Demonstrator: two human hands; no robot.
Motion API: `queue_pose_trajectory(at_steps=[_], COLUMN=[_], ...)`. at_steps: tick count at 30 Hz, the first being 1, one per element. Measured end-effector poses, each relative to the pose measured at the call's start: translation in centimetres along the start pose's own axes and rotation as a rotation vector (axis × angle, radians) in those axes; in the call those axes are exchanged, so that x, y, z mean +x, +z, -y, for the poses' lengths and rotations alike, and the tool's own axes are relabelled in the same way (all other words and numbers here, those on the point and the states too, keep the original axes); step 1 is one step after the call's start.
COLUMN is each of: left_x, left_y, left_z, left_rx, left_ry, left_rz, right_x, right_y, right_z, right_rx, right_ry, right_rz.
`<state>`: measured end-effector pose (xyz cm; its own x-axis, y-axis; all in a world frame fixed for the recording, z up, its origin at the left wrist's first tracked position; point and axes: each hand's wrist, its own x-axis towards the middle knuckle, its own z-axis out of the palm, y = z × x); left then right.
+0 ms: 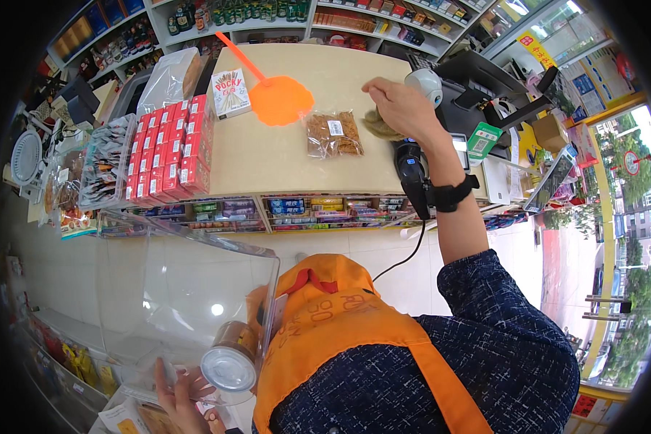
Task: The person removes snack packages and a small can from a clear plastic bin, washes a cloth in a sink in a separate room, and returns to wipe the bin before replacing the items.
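Observation:
Over the right side of the counter, my right hand [399, 103] is held with curled fingers, a black band on its wrist. Beneath it lies a blurred brown-green item [382, 127]; whether I grip it is unclear. A black barcode scanner [412, 168] stands below that wrist. Left of this hand are a clear bag of brown food [334, 134], an orange plastic fan-shaped thing [282, 101] and a Pocky box [230, 93]. At lower left, what seems my left hand [182, 390] has spread fingers by a clear plastic bin [190, 293]; its grip is unclear. A lidded canister [230, 361] shows through the plastic.
Stacked red boxes [168, 149] and a clear tub of packets [107, 157] line the counter's left side. A white rounded device [424, 85], a monitor [480, 73] and a green code stand [483, 142] are at the right. The scanner's cable [407, 257] hangs down.

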<state>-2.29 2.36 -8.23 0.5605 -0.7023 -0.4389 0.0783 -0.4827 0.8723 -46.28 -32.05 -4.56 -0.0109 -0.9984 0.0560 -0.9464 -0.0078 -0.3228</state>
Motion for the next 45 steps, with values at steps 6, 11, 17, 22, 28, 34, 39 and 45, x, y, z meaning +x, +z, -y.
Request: queue_pose_trajectory(at_steps=[6,11,17,22,28,34,39,45], left_x=[-0.9,-1.2,-1.0,-0.2,0.3,1.8,1.5,1.3], left_y=[0.1,0.3,0.1,-0.4,-2.6,-6.3,-10.7,-17.4], left_z=[1.0,1.2,1.9,1.8,1.0,1.4,3.4,5.7], left_rx=[-0.049,-0.067,-0.073,-0.079,-0.123,-0.178,-0.244,-0.334], left_ry=[-0.06,-0.083,-0.111,-0.086,-0.077,-0.055,-0.042,-0.008], left_rz=[-0.074,-0.078,-0.1,-0.108,-0.077,-0.111,-0.165,-0.347], right_x=[2.7,5.4,3.4,-0.2,-3.4,-11.4,-17.4,-21.2], right_y=[10.3,14.0,13.6,9.8,3.1,3.9,11.0,19.0], right_z=[-5.4,-8.8,-8.8,-4.4,7.3,25.2,37.5,43.7], right_rx=[-0.114,0.365,0.889,1.145,1.251,1.28,1.281,1.119], right_ry=[0.23,0.343,0.499,0.34,0.137,-0.007,-0.007,0.114], right_rz=[0.231,0.418,0.512,0.368,0.534,0.841,1.243,1.361])
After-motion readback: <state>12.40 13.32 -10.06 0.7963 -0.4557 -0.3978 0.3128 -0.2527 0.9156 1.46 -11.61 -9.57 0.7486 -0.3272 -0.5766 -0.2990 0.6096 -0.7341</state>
